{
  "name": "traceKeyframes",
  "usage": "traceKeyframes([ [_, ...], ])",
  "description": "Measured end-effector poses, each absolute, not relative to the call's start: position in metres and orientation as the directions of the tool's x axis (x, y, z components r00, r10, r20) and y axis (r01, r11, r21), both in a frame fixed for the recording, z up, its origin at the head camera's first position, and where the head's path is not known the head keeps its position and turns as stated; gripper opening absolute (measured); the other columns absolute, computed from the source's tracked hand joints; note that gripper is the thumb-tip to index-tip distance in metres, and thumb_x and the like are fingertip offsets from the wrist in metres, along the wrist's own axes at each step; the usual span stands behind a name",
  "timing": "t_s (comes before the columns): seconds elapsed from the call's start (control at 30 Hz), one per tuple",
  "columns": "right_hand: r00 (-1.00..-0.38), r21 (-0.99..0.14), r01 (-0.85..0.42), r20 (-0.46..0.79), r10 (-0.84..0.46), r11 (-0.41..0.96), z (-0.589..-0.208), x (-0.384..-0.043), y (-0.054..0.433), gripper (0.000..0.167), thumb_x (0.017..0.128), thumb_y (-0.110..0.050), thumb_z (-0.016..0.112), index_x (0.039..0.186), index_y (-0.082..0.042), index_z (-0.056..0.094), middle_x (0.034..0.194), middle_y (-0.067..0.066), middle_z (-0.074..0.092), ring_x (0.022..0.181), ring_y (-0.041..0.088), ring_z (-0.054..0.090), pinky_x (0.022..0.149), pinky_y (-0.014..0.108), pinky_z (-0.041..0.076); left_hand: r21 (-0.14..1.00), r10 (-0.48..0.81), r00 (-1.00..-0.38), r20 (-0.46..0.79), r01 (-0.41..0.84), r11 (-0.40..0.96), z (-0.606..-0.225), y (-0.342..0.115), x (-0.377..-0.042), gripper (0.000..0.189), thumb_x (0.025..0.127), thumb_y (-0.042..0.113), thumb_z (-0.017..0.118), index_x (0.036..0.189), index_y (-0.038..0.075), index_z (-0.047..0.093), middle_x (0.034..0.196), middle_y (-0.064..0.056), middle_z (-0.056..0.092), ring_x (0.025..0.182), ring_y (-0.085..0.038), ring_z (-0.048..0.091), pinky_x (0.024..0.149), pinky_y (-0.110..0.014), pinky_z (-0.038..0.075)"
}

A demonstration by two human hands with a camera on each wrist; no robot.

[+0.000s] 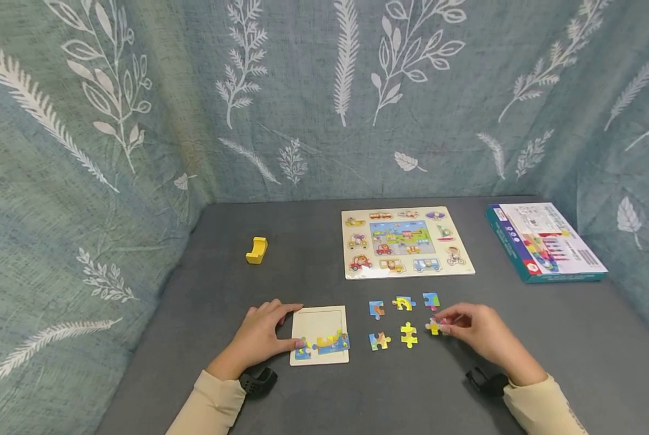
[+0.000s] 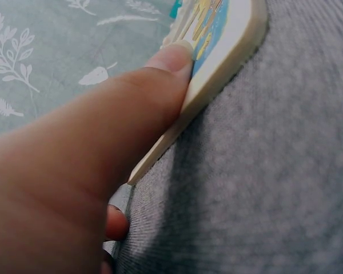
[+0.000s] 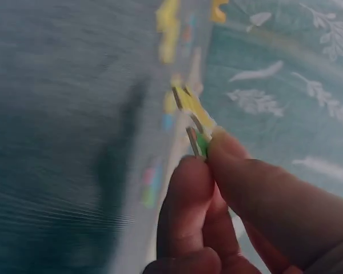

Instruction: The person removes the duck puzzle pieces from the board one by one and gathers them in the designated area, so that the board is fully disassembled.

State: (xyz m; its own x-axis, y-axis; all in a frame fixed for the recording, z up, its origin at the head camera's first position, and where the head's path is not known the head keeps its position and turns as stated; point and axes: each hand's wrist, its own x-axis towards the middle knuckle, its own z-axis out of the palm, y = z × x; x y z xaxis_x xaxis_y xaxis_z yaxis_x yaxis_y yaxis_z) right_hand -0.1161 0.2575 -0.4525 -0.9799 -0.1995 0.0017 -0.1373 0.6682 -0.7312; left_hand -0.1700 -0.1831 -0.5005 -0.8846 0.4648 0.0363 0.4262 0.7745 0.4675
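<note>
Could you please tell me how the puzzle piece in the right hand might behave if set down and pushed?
The puzzle piece is probably stiff, as it juts out straight from the pinch of the right hand. It looks light, being small and thin-edged. It seems likelier to slide than roll, since it is flat.

- Head view: even, soft light; faint shadow beneath right hand (image 1: 482, 333).
- Left wrist: dimmer; dark shadow on table (image 2: 286, 160) beside thumb (image 2: 123, 117).
- Right wrist view: dim; puzzle pieces (image 3: 169, 34) beyond fingers (image 3: 188, 182) blurred.
</note>
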Motion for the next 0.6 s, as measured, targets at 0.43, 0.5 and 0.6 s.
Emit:
traceKeyframes([
  [0.43,-0.984,-0.490,-0.174,0.114,-0.135,0.854,-0.466,-0.105,0.242,0.011,0.085,-0.009,0.088,0.092,-0.012,0.080,0.080,-0.006,0.052,0.067,0.009,0.048,0.060,0.030,0.042,0.477,0.469,-0.881,0.053,0.435,0.763,-0.503,-0.184,-0.168,0.074,0.081,0.046,0.091,0.143,0.017,0.065,0.085,0.010,0.041,0.075,-0.010,0.036,0.076,-0.040,0.026],
  [0.5,-0.978,-0.472,-0.199,0.158,-0.140,0.859,-0.461,-0.104,0.233,0.014,0.083,-0.008,0.089,0.091,-0.014,0.079,0.080,-0.008,0.053,0.067,0.007,0.049,0.060,0.031,0.043,0.475,0.475,-0.879,0.053,0.440,0.762,-0.502,-0.184,-0.168,0.073,0.081,0.047,0.091,0.143,0.016,0.065,0.085,0.010,0.041,0.075,-0.010,0.036,0.076,-0.039,0.026],
  [0.6,-0.956,-0.484,-0.270,0.234,-0.175,0.832,-0.451,-0.103,0.203,0.018,0.082,-0.004,0.090,0.090,-0.015,0.078,0.080,-0.011,0.054,0.069,0.005,0.052,0.062,0.030,0.047,0.466,0.490,-0.869,0.059,0.459,0.757,-0.501,-0.185,-0.170,0.073,0.082,0.048,0.089,0.143,0.016,0.065,0.085,0.010,0.041,0.075,-0.010,0.036,0.076,-0.039,0.027],
])
